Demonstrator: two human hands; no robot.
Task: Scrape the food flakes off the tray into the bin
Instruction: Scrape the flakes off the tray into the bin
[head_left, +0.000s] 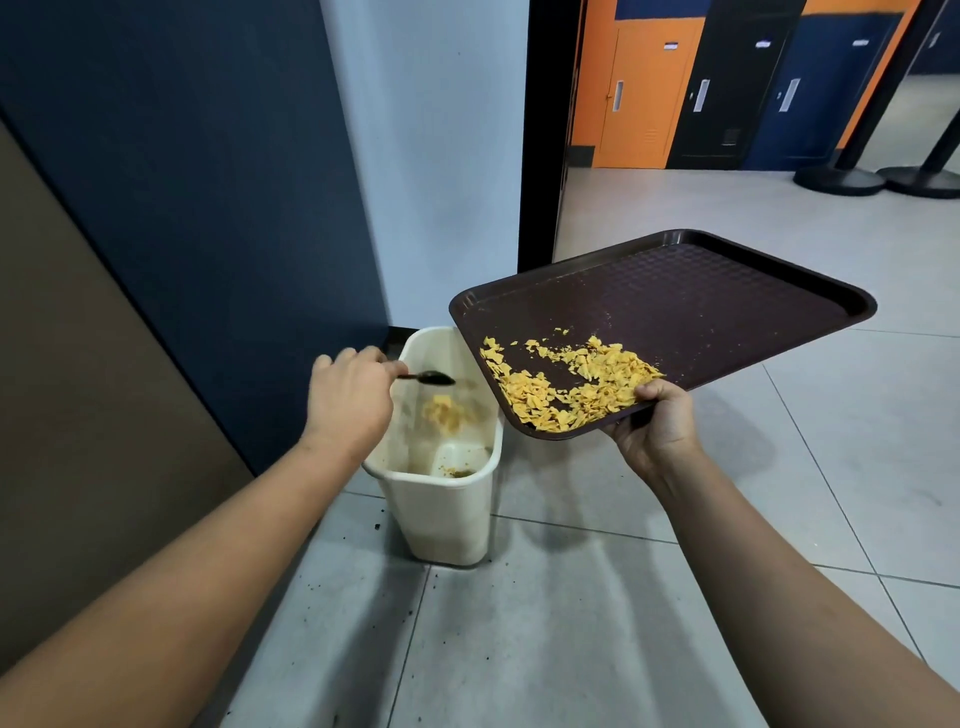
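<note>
Tray (727, 306): long axis lower left to upper right, low corner over bin (441, 509); dark brown.
Flakes (566, 384): yellow, heaped at low corner.
Right hand (657, 431): grips tray edge.
Left hand (348, 400): grips dark spoon (428, 378).

The bin (441, 499) stands on the floor (597, 623), close against the wall panel (208, 208) on its left, with a doorway (727, 197) beyond it to the right. Some flakes lie inside the bin. The tray (701, 301) is held above and to the right of the bin, tilted, its lower left corner over the bin's rim. The food flakes (566, 384) lie heaped in that lower corner of the tray. The right hand (657, 428) holds the tray's near edge, just right of the heap. The left hand (349, 397) is left of the tray, over the bin, holding a spoon (428, 378) whose bowl points toward the tray, not touching it. Crumbs (363, 551) dot the floor before the bin.
</note>
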